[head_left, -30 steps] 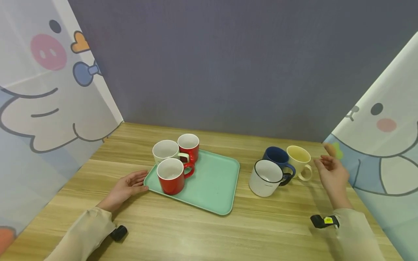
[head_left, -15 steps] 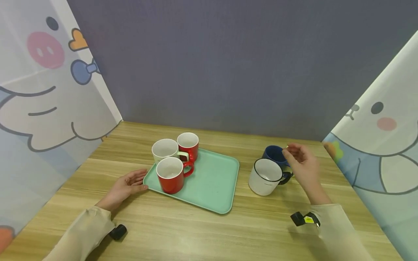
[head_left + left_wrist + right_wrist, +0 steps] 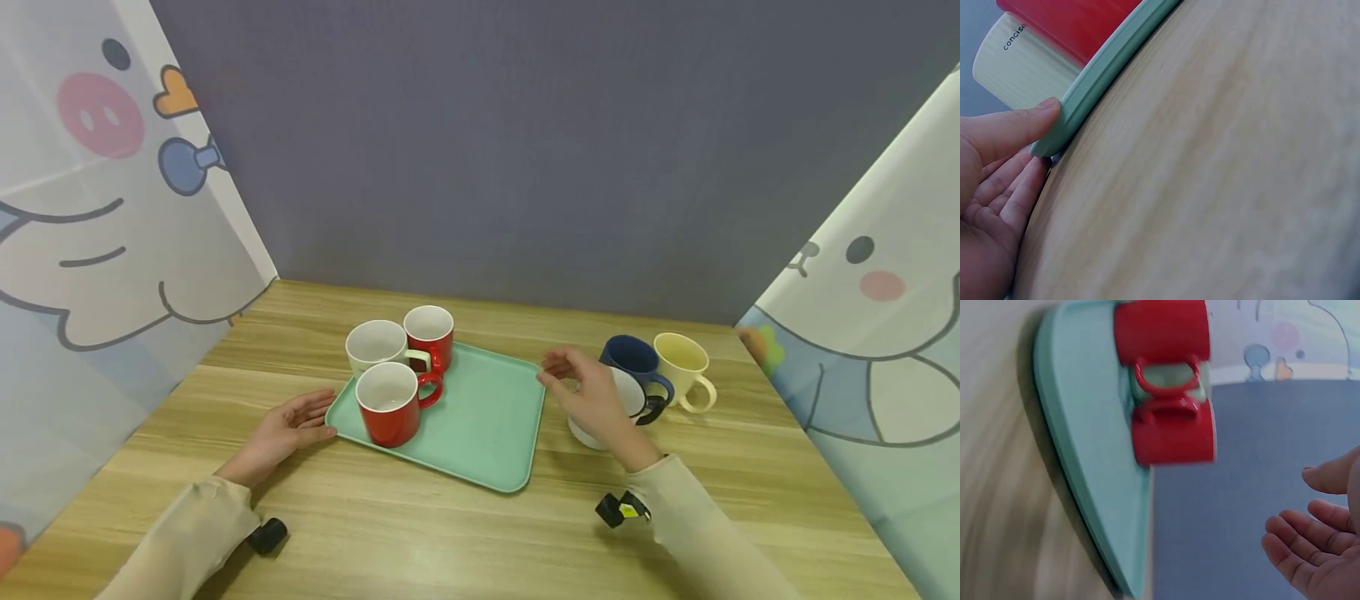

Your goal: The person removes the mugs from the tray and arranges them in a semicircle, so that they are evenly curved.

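On the table lies a mint-green tray with three mugs at its left end. They are a red mug in front, a pale cream mug behind it and a second red mug at the back. My left hand holds the tray's left corner between thumb and fingers, the thumb against the rim in the left wrist view. My right hand hangs above the table beside the tray's right edge, fingers loosely bent around nothing. It partly hides a white enamel mug with a black rim.
Just behind the white mug stands a navy blue mug, with a yellow mug at its right. A grey panel rises at the back of the wooden table. Cartoon-printed sheets flank both sides.
My right hand has travelled left from beside the yellow mug, past the blue mug, to over the white mug near the tray. The left hand and the mugs have stayed put.
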`<state>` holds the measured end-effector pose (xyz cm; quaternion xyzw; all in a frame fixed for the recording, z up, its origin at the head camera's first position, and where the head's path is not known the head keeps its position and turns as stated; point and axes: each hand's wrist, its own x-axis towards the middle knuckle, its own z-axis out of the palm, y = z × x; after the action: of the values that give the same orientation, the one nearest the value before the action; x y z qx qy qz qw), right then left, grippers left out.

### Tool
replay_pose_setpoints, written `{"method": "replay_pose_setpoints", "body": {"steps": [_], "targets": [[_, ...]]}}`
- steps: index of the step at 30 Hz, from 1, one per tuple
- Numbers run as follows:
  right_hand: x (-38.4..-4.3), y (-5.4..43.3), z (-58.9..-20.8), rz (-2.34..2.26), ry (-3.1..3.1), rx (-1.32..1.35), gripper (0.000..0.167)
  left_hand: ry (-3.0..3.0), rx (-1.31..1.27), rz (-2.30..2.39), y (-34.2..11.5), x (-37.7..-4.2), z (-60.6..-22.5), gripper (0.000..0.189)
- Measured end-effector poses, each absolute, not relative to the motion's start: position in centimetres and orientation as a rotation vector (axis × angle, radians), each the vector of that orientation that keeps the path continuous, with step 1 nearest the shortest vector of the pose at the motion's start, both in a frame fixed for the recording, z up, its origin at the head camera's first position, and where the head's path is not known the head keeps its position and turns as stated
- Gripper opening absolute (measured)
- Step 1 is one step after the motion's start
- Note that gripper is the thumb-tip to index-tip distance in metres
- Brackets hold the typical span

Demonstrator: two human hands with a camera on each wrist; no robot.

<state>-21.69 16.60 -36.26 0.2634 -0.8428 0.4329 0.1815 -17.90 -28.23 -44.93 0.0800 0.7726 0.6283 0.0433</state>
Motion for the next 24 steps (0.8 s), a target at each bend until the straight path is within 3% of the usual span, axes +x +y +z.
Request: {"method": "replay_pose_setpoints", "body": {"steps": [14,24], "targets": [[-22.5,9.2,-38.4,1.385,-2.556,1.074,0.036,2.358,0.259,1.916,-28.4,-17.8,-44.9,0.072],[-23.6,5.7,-39.3,1.577,-2.558,1.074,0.04,2.365,0.245,1.892,-28.4,-18.0,-44.8,0.073]]}}
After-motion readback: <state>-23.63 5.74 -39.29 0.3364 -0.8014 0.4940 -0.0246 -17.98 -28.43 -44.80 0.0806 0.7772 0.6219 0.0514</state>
